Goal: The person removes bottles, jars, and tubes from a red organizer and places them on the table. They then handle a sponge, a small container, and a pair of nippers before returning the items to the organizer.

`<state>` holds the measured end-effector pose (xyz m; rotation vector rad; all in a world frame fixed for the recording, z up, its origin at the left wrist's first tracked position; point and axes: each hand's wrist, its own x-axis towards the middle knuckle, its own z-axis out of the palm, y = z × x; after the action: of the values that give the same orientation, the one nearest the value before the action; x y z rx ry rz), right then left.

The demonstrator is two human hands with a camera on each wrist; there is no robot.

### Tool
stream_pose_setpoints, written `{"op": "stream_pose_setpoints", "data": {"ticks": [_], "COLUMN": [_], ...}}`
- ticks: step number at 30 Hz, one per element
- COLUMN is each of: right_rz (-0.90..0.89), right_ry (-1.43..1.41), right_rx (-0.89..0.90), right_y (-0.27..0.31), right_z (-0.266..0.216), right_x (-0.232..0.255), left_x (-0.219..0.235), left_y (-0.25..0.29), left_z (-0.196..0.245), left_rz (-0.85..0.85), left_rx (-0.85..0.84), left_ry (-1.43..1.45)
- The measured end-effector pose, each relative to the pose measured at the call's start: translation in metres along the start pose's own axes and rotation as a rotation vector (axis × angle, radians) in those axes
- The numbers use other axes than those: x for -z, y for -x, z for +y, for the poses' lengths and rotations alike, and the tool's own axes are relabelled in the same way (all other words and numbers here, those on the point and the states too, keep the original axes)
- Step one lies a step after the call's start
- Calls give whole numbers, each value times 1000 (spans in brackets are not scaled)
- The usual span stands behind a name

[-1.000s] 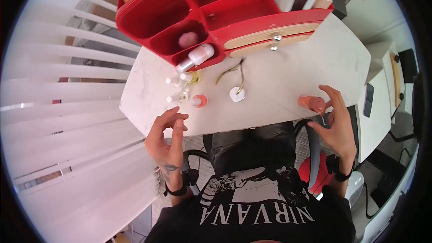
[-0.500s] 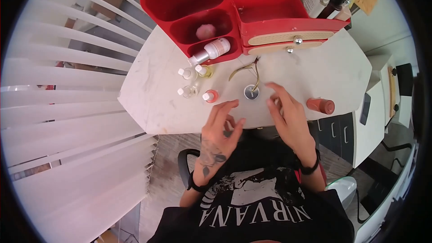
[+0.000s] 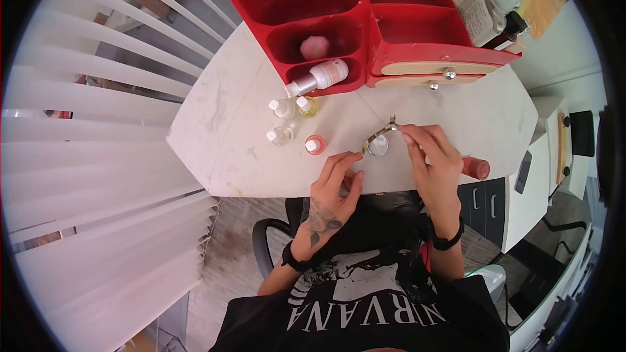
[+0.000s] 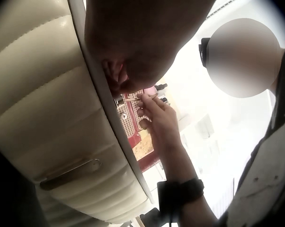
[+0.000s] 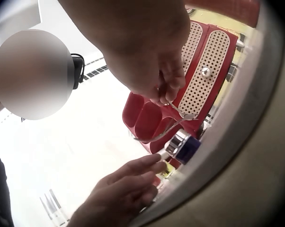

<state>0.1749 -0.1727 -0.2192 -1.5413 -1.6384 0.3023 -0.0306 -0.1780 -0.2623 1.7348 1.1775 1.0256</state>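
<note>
In the head view my right hand [image 3: 438, 163] pinches one handle of a pair of cuticle nippers [image 3: 378, 135], held above the table's front part. The nippers' other handle slants toward my left hand [image 3: 336, 189], whose fingertips are right by its end, fingers loosely bent. Beneath the nippers stands a small round jar [image 3: 378, 146] with a silvery lid; its purple-blue side [image 5: 188, 150] shows in the right wrist view. To the left is a small coral bottle [image 3: 315, 145] with a white cap. In the left wrist view the right hand [image 4: 159, 118] appears beyond the table edge.
Two clear bottles [image 3: 280, 135] and a yellow bottle [image 3: 307, 106] stand at the left. A red organizer [image 3: 261, 39] with a pink-white bottle [image 3: 329, 73] spans the back. A reddish-brown bottle [image 3: 476, 167] lies right of my right hand. White blinds [image 3: 85, 156] flank the table [image 3: 215, 137].
My right hand left the reddish-brown bottle, moved left and picked up the nippers from the jar. The left hand moved right toward the nippers. The head view has shifted slightly.
</note>
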Motion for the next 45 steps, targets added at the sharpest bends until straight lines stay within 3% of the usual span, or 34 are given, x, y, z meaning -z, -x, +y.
{"op": "stream_pose_setpoints", "data": {"ticks": [2, 8, 11, 14, 17, 20, 23, 26, 27, 30, 32, 34, 36, 37, 41, 44, 45], "right_rz": [8, 244, 83, 169, 44, 124, 202, 205, 226, 260, 278, 258, 240, 84, -130, -271, -325], "right_ry": [-19, -96, 51, 47, 62, -71, -498, -615, -507, -270, -212, -266, -344, -408, -824, -1072, -1119], "right_rx": [-144, -239, -303, -313, -346, -402, -484, -428, -319, -42, 77, 103, 41, 34, -166, -375, -283], "right_y": [-4, -3, -1, -2, -3, -5, -2, -4, -2, 9, 19, 28, 35, 37, 35, 34, 36], "right_z": [-17, -18, -8, -13, -7, -21, -33, -48, -51, -53, -54, -52, -57, -53, -53, -65, -58], "right_x": [11, 21, 11, 12, 13, 17, 32, 38, 33, 15, 8, 6, 4, 13, 10, 3, -5], "left_x": [-2, -4, -4, -4, -5, -6, -3, 13, 22, 38, 44, 46, 44, 42, 43, 37, 32], "left_y": [-2, 0, 0, 0, -1, 0, 10, 13, 11, -10, -20, -24, -19, -17, -10, -9, -8], "left_z": [1, -1, 0, 0, 0, -1, -11, 35, 45, 85, 94, 98, 96, 94, 87, 94, 92], "left_rz": [-6, -14, -10, -19, 7, -3, 61, 8, -78, -252, -312, -374, -351, -341, -216, -115, -54], "left_rx": [-7, -30, -28, -25, -50, -59, -72, 15, -40, 147, 283, 397, 387, 379, 315, 185, 42], "left_ry": [-19, -51, -63, -68, -65, -79, 42, 329, 468, 838, 803, 762, 767, 771, 738, 363, 159]}}
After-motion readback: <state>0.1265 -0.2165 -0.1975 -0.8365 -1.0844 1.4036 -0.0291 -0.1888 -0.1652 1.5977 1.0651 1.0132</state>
